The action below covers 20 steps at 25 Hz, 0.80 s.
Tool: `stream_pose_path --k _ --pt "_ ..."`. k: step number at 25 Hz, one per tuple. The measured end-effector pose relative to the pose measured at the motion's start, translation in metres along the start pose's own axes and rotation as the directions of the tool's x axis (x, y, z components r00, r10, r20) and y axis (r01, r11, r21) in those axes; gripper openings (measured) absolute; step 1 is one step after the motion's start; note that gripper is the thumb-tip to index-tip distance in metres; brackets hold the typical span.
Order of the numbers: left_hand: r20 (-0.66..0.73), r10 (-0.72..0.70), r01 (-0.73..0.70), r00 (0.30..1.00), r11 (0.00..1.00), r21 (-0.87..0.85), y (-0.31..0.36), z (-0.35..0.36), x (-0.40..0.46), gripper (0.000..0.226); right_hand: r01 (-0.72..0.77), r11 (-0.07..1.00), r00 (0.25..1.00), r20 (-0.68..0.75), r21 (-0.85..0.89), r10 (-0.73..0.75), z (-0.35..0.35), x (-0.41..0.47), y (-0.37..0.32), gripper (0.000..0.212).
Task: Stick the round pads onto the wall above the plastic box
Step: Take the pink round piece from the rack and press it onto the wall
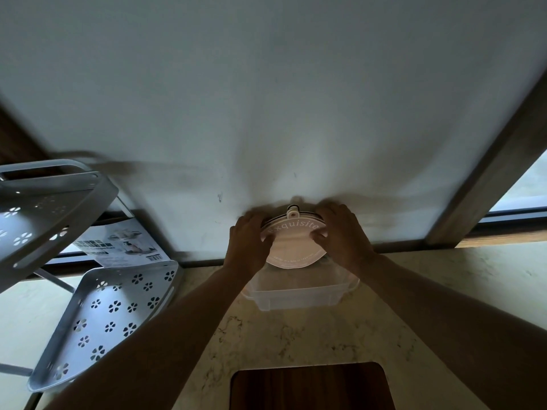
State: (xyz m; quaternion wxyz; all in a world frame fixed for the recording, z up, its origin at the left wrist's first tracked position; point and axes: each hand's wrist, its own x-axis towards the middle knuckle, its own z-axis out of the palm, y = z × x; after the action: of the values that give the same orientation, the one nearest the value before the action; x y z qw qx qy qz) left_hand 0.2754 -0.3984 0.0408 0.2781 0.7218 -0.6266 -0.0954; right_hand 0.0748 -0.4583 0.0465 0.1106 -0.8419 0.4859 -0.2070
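- Both hands hold 1 round pad by its opposite edges, low against the wall and directly above the clear plastic box on the bench. The left hand has its fingers curled over the left rim; the right hand has its fingers closed on the right rim.
- The pad's printed face, with the word "xquisite" readable, points toward the camera, and a small tab sticks up at its top edge. Whether a 2nd pad lies behind it is hard to say; dark lines near the tab hint at one.
- The light is dim, so whether the back already touches the wall cannot be told.
- Risk: pressing 1 side first would likely seat the pad crooked, and peeling it off could weaken the adhesive.
- Risk: fingers wrapped round the rim may get trapped behind it or touch the sticky back, leaving an edge unbonded.
- Risk: it sits very low, its lower edge overlapping the box's far rim in this view. Stuck here, it might foul the box.
- Risk: a slip would probably drop it into the open box below.
- The perforated metal rack stands well apart at the left and should not interfere.
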Motion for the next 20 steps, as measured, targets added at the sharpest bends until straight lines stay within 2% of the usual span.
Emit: stream_pose_path --k 4,9,13,20 --pt "0.040 -0.019 0.019 0.999 1.000 0.012 0.000 0.000 0.000 0.015 -0.051 0.999 0.998 0.025 0.012 0.050 0.002 0.001 0.001 0.032" --pt "0.067 0.022 -0.021 0.998 1.000 -0.012 -0.001 -0.010 -0.003 0.015 0.008 1.000 0.999 0.036 0.022 -0.009 -0.007 -0.004 -0.003 0.025" --pt "0.065 0.014 -0.019 0.998 0.997 0.074 -0.003 -0.008 -0.002 0.016 0.013 0.999 0.999 0.034 -0.043 -0.012 -0.006 -0.005 -0.003 0.026" --pt "0.007 0.107 -0.107 0.994 0.990 0.094 -0.009 0.001 -0.004 0.024 0.034 0.998 0.997 0.074 -0.053 -0.030 0.001 -0.002 0.004 0.028"
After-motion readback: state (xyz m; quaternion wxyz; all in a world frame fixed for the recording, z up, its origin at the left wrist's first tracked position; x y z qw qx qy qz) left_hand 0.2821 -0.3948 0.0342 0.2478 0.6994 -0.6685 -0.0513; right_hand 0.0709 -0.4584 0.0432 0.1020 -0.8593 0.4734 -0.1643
